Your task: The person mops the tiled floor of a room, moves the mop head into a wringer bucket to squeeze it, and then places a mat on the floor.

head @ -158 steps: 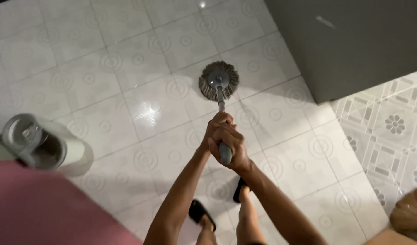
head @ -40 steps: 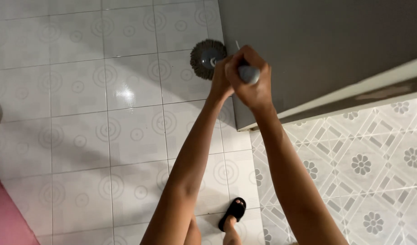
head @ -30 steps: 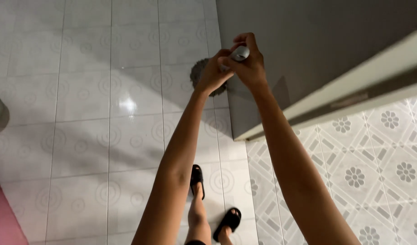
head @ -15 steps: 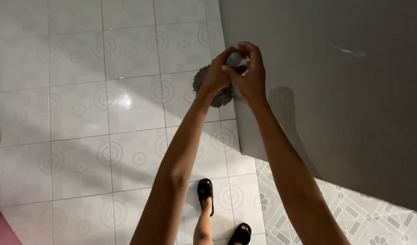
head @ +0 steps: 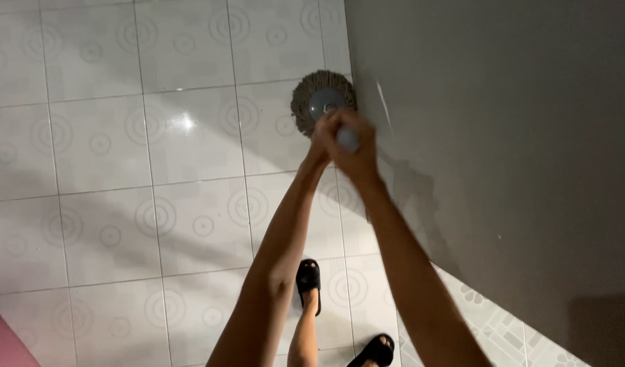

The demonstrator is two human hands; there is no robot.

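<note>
Mop handle (head: 347,140), seen from the head camera, is wrapped by both hands at its grey top end, the left hand (head: 324,136) just below the right hand (head: 356,146), fingers of each curled tight around it. Its round grey mop head (head: 320,100) lies flat on the white tiled floor (head: 156,170), touching the edge of a tall grey panel (head: 503,136) that blocks the way on the right. Two feet in black slippers (head: 308,278) stand below, near a pink edge (head: 3,340) at the lower left corner.

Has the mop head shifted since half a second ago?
Yes. The mop head lay half behind the grey panel's edge; now it sits out on the white tiles.
</note>
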